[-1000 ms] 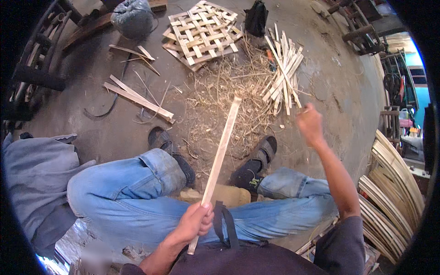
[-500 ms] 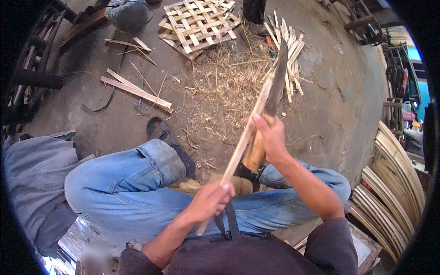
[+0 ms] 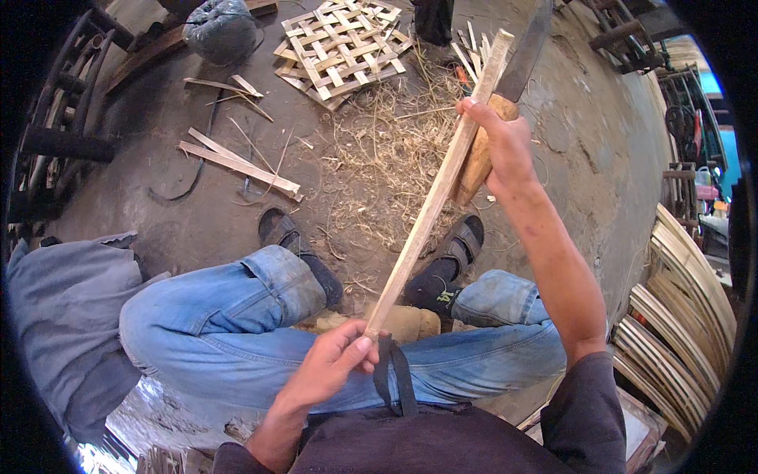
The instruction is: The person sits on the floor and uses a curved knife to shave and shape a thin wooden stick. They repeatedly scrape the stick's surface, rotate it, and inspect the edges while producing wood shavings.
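A long, pale strip of split bamboo or wood (image 3: 426, 213) slants from my lap up and away to the right. Its near end is pinched in my left hand (image 3: 335, 357), between thumb and fingers above my thighs. Farther out, my right hand (image 3: 509, 150) is closed round the wooden handle (image 3: 475, 167) of a large knife, with the thumb lying over the strip near its far end. The knife's dark, broad blade (image 3: 527, 62) points away, just right of the strip's tip. The fingers under the handle are partly hidden.
Shavings (image 3: 371, 166) litter the floor beyond my sandalled feet. A woven lattice of flat strips (image 3: 339, 47) lies farther off, and loose strips (image 3: 241, 167) lie to its left. Bundled curved slats (image 3: 671, 332) stand at the right. A grey cloth (image 3: 71, 316) hangs at the left.
My right hand and the knife have moved farther away and to the right, with the strip's far end. My left hand has shifted slightly left and now grips the near end.
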A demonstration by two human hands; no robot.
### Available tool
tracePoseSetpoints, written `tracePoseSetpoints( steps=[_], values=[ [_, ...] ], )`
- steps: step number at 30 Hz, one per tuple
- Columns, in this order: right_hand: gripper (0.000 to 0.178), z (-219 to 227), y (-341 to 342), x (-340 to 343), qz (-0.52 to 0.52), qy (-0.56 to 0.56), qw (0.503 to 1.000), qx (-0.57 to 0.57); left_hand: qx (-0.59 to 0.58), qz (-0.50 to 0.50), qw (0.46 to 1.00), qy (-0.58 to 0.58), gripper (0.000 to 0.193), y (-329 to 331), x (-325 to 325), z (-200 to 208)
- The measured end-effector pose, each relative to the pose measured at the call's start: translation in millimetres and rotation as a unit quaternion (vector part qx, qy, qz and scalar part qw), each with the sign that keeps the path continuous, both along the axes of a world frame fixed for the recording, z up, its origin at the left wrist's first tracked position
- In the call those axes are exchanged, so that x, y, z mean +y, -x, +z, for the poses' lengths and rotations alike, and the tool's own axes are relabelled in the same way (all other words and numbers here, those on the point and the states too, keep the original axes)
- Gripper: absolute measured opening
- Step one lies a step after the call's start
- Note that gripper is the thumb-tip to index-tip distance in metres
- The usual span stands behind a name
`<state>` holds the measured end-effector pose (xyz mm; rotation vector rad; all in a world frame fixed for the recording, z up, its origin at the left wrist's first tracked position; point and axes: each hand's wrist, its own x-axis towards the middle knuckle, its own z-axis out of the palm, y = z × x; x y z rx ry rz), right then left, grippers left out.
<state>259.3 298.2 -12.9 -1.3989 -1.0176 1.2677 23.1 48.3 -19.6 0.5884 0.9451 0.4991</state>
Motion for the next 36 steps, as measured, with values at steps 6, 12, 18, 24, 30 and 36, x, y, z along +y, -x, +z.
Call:
tracePoseSetpoints(
  steps=[6,12,18,24,30,36],
  values=[
    [0.022,11,12,-1,0.034,-0.008,0.999,0.008,-0.074,0.024,0.997,0.03,0.031,-11,-2,-8],
    [0.02,-63,10,2,0.122,0.109,0.983,-0.082,-0.097,0.006,0.994,0.052,0.03,-23,-13,-10],
    [0.037,-174,-21,-49,0.263,0.204,0.889,-0.314,-0.046,0.16,0.965,0.202,0.027,-46,-12,-48],
    [0.029,-127,-47,-106,0.447,0.152,0.694,-0.544,0.014,0.189,0.948,0.255,0.024,-56,-5,-48],
    [0.021,-79,-47,-147,0.606,0.048,0.681,-0.408,0.026,0.191,0.94,0.281,0.023,-56,-4,-43],
    [0.018,-101,-58,-128,0.622,0.002,0.666,-0.413,0.039,0.191,0.939,0.284,0.022,-57,-1,-40]
  ],
)
